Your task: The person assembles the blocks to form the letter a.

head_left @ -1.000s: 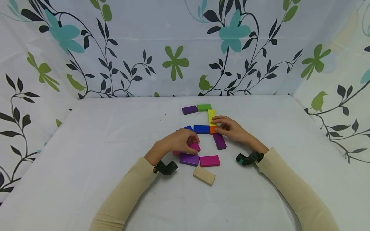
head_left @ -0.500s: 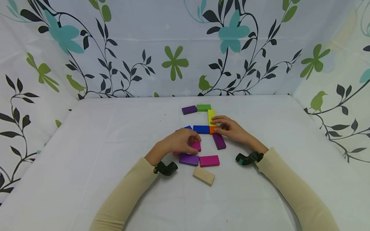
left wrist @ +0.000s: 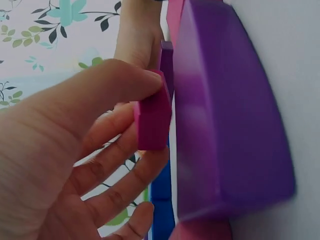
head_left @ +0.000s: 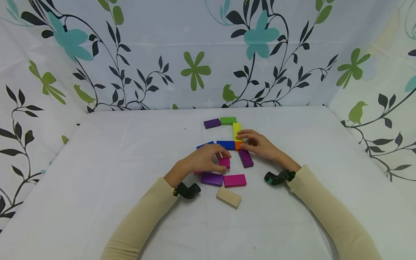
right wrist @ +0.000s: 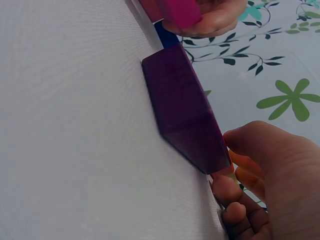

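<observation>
My left hand pinches a pink block between thumb and fingers, above the purple block in the middle of the table. My right hand is at the right end of the blue row, its thumb at the orange block and its fingertips over the yellow block. Thumb and fingers bracket the orange block, most of which my hand hides. A dark purple block lies just below the right thumb. Part of a second pink block shows under the left hand.
Blue blocks lie between the hands. Behind them are a green block and another purple block. Nearer are a flat pink block and a plain wooden block. White cloth covers the table.
My left hand has moved slightly to the right with the pink block in its pinch, which has turned more upright. The right hand has stayed in place.
</observation>
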### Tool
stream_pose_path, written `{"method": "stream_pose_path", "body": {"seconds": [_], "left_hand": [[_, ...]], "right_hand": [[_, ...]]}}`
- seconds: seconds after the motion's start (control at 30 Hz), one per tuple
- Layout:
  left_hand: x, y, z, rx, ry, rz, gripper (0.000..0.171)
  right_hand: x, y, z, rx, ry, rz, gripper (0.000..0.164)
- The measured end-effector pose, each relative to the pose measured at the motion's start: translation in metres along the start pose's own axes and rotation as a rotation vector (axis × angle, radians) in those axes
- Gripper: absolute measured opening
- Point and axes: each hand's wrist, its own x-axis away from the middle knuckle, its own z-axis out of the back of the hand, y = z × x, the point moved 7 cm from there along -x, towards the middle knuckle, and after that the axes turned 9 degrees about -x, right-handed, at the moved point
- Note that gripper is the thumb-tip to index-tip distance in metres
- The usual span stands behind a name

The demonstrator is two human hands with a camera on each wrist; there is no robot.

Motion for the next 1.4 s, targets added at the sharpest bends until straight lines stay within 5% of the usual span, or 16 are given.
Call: {"method": "stream_pose_path", "body": {"seconds": [0.73,1.4], "left_hand": [[-0.005,0.023,-0.011,0.145,0.021,-0.136,0.038],[-0.023,0.05,-0.021,0.08,-0.002,-0.2,0.038]], "right_hand": [[-0.001,0.001,-0.003,-0.015,-0.011,0.018,0.034],[0.0,0.003,0.001,-0.042,-0.018,0.048,0.035]]}}
